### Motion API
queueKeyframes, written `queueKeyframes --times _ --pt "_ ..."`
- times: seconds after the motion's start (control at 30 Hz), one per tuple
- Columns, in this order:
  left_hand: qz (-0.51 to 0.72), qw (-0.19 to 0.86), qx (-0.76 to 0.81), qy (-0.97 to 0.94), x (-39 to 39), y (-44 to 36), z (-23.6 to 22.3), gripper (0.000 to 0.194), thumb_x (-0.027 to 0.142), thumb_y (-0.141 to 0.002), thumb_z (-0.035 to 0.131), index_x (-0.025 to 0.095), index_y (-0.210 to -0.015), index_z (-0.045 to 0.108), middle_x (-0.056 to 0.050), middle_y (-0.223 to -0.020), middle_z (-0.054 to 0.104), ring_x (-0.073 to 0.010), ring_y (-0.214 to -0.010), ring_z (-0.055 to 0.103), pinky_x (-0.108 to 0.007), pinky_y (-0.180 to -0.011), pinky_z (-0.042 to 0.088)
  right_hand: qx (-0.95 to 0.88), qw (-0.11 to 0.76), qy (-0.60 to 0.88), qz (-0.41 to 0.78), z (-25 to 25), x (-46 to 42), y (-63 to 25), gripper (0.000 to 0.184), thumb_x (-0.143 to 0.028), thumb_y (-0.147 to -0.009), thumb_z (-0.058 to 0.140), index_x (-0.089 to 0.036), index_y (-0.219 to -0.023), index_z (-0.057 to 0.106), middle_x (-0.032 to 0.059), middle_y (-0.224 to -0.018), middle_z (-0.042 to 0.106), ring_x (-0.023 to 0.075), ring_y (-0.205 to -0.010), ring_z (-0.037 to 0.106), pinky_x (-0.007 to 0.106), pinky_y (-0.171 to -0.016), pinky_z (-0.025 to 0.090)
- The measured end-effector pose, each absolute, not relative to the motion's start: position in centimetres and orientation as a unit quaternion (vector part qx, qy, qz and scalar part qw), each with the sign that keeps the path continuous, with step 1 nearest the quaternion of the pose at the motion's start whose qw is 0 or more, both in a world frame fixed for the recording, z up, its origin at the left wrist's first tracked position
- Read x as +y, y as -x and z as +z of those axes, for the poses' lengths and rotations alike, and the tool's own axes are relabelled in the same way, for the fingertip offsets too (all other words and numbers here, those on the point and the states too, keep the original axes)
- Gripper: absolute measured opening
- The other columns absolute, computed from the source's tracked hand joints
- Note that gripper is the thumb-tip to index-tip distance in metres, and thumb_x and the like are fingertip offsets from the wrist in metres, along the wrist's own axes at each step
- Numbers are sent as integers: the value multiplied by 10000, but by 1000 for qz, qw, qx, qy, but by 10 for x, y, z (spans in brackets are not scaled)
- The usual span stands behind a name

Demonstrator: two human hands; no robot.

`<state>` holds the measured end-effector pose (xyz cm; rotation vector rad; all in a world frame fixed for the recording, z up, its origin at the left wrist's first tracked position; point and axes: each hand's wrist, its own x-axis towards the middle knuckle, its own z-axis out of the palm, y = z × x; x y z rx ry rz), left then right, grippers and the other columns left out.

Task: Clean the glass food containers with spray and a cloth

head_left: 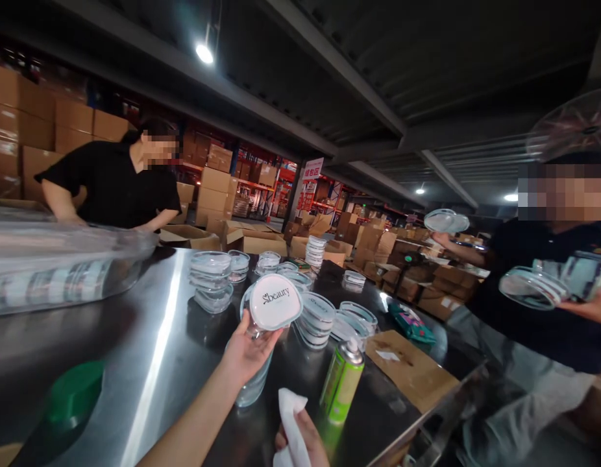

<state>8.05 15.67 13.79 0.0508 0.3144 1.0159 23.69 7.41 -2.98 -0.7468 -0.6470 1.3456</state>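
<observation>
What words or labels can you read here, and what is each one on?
"beauty", after a swirl mark, on the white lid held in the left hand.
A red-and-white sign: Chinese characters, too small to read.
A green spray can: label too blurred to read.
The stacked clear lids: faint print, too small to read.

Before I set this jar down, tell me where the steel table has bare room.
The steel table shows bare left of the left hand, bordered by the plastic-wrapped bundle, the green lid and the stacked clear containers. A narrow strip runs beside the green spray can. The middle is crowded: containers stand close together beyond the white-lidded jar.
</observation>
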Motion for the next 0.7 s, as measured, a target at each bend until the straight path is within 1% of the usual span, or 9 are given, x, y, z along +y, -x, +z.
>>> queueKeyframes --times 0.07,0.13,0.23,0.33,0.43,0.57,0.7 --pt "489 859 154 -18 157 -80 138 325 361 -863 598 118 -1079 583 -193 -1038 643 -373 -1116 609 -381 -691 627 -266 669 314 619 -31 75 -237 410 -455 -559 860 -210 -840 688 -32 -481 506 103 -426 478 214 -438 326" --pt "487 858 160 -15 157 -79 139 381 370 -862 593 113 -1142 566 -205 -1048 641 -368 -1066 637 -376 -670 627 -260 672 305 623 -31 76 -237 415 -439 -556 866 -203 -852 695 -30 -475 511 102 -428 486 210 -442 327" --pt "474 862 179 -12 154 -78 144 502 403 -870 564 85 -1255 509 -251 -1119 613 -354 -985 671 -343 -596 623 -252 674 315 619 -29 76 -235 445 -474 -512 877 -202 -807 684 -30 -455 508 107 -411 484 205 -424 316" --pt "471 862 189 -3 150 -76 150 539 402 -887 523 91 -1322 462 -258 -1172 594 -321 -926 692 -304 -547 614 -242 670 341 613 -23 74 -232 477 -522 -446 884 -209 -711 642 -34 -433 499 105 -378 457 205 -402 300" --pt "483 856 184 11 149 -74 153 518 376 -901 494 121 -1349 443 -216 -1129 624 -283 -878 704 -285 -561 615 -237 671 355 606 -16 71 -228 492 -531 -419 888 -209 -683 625 -31 -428 504 96 -363 434 198 -389 281" --pt "484 856 178 34 152 -70 156 554 374 -915 452 51 -1363 411 -218 -1036 642 -234 -763 706 -255 -533 604 -211 677 368 601 -9 68 -224 539 -532 -359 898 -209 -704 640 -29 -401 497 104 -344 419 200 -363 249" --pt "494 850 176 47 154 -67 161 533 376 -909 470 63 -1339 436 -186 -992 649 -190 -710 693 -222 -525 596 -187 693 359 597 -8 69 -222 550 -500 -317 910 -206 -688 630 -34 -400 500 106 -340 425 204 -367 261"
